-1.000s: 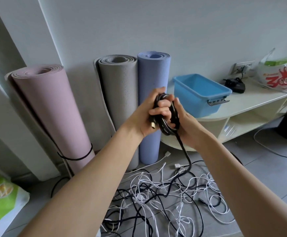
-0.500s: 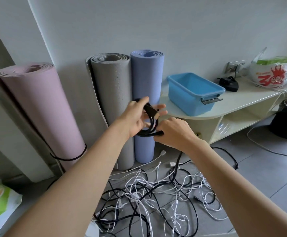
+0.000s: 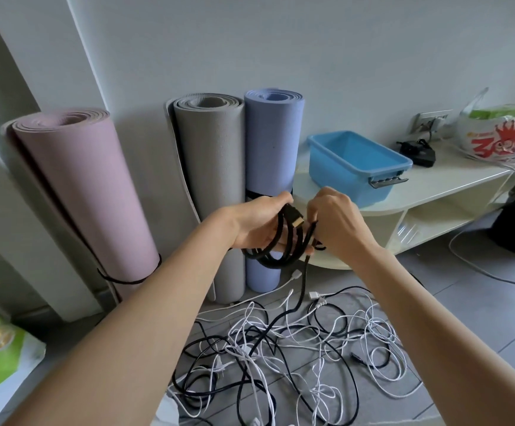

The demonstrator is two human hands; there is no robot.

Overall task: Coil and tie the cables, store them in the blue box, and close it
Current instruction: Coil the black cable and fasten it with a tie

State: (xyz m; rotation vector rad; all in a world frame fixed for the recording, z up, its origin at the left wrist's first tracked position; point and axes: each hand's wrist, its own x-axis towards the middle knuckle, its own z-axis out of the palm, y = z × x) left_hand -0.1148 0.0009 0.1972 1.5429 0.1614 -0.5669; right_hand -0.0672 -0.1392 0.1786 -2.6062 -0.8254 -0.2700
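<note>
Both hands are close together, chest high. Left hand grips the black cable loops; right hand pinches the strand beside them. Its loose end hangs straight down to the cable pile. The blue box sits open behind, nearer the right hand.

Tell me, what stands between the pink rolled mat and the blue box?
In the head view, two more rolled mats stand there against the wall: a grey mat, then a purple-blue mat next to the blue box.

L hand at 11 o'clock, fingers curled, palm up; R hand at 1 o'clock, fingertips pinching. Both forearms extended fwd.
</note>
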